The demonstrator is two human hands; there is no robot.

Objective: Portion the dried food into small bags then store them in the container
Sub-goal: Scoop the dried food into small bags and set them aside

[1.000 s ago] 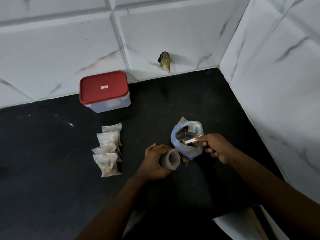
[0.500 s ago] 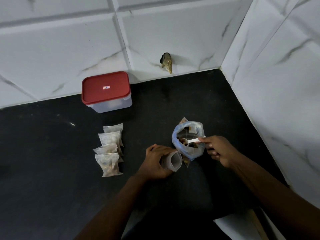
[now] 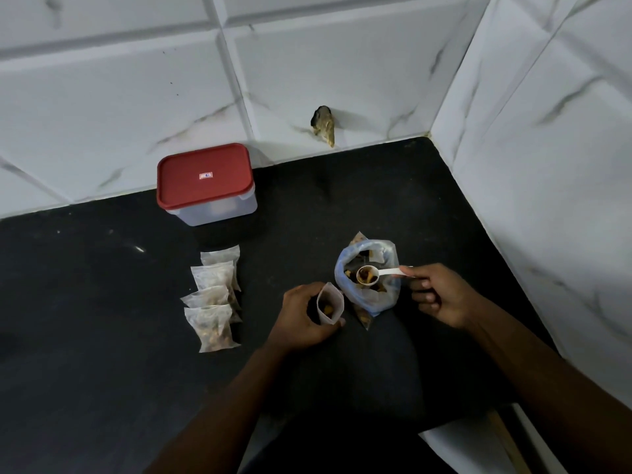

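Right grip (image 3: pixel 441 295) pinches white plastic scoop (image 3: pixel 376 273), seemingly full; left grip (image 3: pixel 301 316) curls round small translucent bag (image 3: pixel 330 304).

red lid (image 3: pixel 204 175) – black counter (image 3: pixel 102 336)

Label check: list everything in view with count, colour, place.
clear plastic container with red lid: 1, lid on, back of counter
filled small clear bags: 4, brownish contents, row on counter's left
open small clear bag: 1, in left hand
large bluish plastic bag of dried food: 1, open, centre
white plastic spoon: 1, loaded, over large bag
brownish lump: 1, on back wall, unidentifiable
black countertop: 1, under everything
left hand: grips open small bag
right hand: pinches spoon handle
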